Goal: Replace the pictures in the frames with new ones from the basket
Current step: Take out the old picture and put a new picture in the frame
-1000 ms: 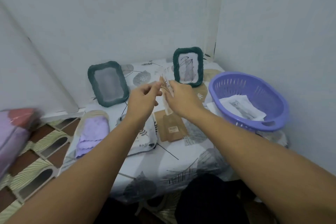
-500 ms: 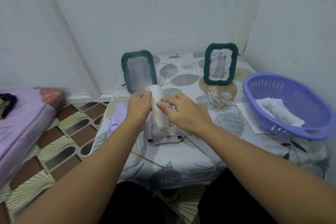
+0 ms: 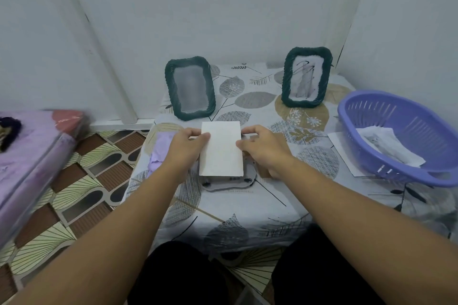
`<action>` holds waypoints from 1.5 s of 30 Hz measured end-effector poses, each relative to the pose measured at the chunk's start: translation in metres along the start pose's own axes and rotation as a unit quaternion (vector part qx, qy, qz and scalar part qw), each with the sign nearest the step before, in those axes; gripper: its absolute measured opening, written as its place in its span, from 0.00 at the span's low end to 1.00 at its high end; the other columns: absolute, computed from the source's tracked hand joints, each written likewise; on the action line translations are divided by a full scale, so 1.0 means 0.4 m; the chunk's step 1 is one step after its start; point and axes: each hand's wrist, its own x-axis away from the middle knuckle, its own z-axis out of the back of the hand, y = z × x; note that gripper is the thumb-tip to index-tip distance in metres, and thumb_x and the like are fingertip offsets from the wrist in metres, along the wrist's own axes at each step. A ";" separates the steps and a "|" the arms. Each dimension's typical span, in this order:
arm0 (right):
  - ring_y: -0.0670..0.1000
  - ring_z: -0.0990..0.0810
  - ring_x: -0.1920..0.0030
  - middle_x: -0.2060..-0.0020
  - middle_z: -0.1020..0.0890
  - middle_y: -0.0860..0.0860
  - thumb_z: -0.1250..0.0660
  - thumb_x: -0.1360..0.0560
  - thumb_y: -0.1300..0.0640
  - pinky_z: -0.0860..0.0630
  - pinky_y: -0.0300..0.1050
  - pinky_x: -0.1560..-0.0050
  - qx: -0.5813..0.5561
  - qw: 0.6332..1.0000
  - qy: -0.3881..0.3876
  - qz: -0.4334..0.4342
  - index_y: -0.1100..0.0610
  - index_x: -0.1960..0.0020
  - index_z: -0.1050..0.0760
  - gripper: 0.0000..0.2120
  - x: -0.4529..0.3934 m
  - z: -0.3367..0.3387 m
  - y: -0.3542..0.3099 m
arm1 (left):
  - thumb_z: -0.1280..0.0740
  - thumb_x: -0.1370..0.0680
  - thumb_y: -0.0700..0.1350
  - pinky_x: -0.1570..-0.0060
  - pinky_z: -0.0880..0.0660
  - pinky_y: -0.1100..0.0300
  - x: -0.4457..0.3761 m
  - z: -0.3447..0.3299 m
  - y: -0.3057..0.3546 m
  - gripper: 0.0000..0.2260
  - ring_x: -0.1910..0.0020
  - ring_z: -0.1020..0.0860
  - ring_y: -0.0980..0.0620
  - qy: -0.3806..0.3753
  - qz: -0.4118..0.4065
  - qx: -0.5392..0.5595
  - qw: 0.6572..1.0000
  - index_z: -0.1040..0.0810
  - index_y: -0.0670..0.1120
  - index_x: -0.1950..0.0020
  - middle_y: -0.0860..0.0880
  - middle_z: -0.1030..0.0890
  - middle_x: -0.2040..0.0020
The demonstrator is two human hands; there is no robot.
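Hands (image 3: 188, 146) pinching white card (image 3: 221, 148), perhaps over frame

Home interior, likely a bedroom corner. Plain pale walls (image 3: 223, 7) meet at a corner beyond the fingers (image 3: 250, 131). Small low table (image 3: 247, 225) under a leaf-print cloth, pushed against the walls. Two green woven frames (image 3: 190, 91) stand upright on it, past the fingertips. Purple plastic basket (image 3: 396, 136) holding papers sits well right of the fingers, near the side wall. Floor (image 3: 74, 193) left of the fingers: patterned tiles, brown and cream fans. Far left, a mattress (image 3: 32, 156) in purple cover, low by the floor. Household clutter, no work fittings.
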 end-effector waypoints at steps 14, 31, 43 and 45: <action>0.45 0.19 0.57 0.59 0.17 0.44 0.26 0.24 0.50 0.28 0.37 0.62 0.208 0.976 0.037 0.056 0.50 0.48 0.21 0.08 -0.024 0.015 0.027 | 0.24 0.25 0.46 0.62 0.30 0.60 -0.029 -0.009 -0.069 0.13 0.62 0.23 0.54 0.023 -0.103 -0.155 0.982 0.23 0.51 0.44 0.51 0.20 0.62; 0.43 0.21 0.61 0.69 0.22 0.41 0.21 0.31 0.47 0.24 0.44 0.55 0.210 0.973 0.036 0.086 0.47 0.48 0.20 0.14 -0.059 -0.006 0.083 | 0.20 0.28 0.50 0.56 0.25 0.63 -0.026 -0.003 -0.149 0.23 0.64 0.25 0.58 0.038 -0.186 -0.187 0.964 0.20 0.52 0.34 0.52 0.20 0.60; 0.44 0.23 0.56 0.57 0.19 0.45 0.25 0.24 0.49 0.33 0.25 0.59 0.265 0.957 -0.015 0.118 0.48 0.38 0.16 0.15 -0.056 -0.003 0.093 | 0.22 0.26 0.52 0.56 0.32 0.76 -0.015 -0.008 -0.157 0.11 0.57 0.24 0.65 0.066 -0.205 -0.233 0.948 0.13 0.50 0.47 0.53 0.21 0.55; 0.44 0.23 0.56 0.57 0.20 0.45 0.25 0.24 0.49 0.33 0.25 0.60 0.276 0.954 -0.017 0.117 0.48 0.37 0.17 0.15 -0.055 -0.004 0.089 | 0.22 0.26 0.52 0.56 0.32 0.77 -0.016 -0.009 -0.156 0.11 0.57 0.25 0.65 0.064 -0.205 -0.232 0.949 0.12 0.49 0.47 0.53 0.22 0.54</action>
